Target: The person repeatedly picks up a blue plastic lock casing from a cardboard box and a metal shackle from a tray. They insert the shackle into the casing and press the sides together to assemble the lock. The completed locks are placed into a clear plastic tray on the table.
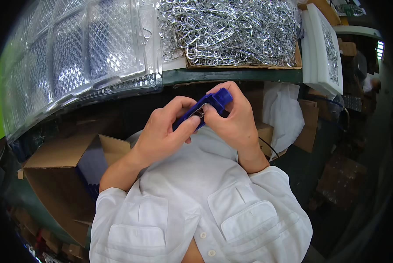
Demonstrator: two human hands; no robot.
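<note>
Both hands hold a dark blue plastic housing, tilted up to the right, in front of my chest. My left hand grips its lower left end, thumb on top. My right hand wraps the upper right end, its thumb pressing into the opening. A small shiny metal part shows inside the housing between the thumbs; its exact shape is partly hidden. Beyond my hands, a large heap of bent shiny metal wire clips fills a shallow cardboard tray on the bench.
Clear plastic blister trays are stacked at the far left, overhanging the green bench edge. A white foam block stands right of the clips. An open cardboard box with blue pieces inside sits at my left. A white plastic bag hangs at right.
</note>
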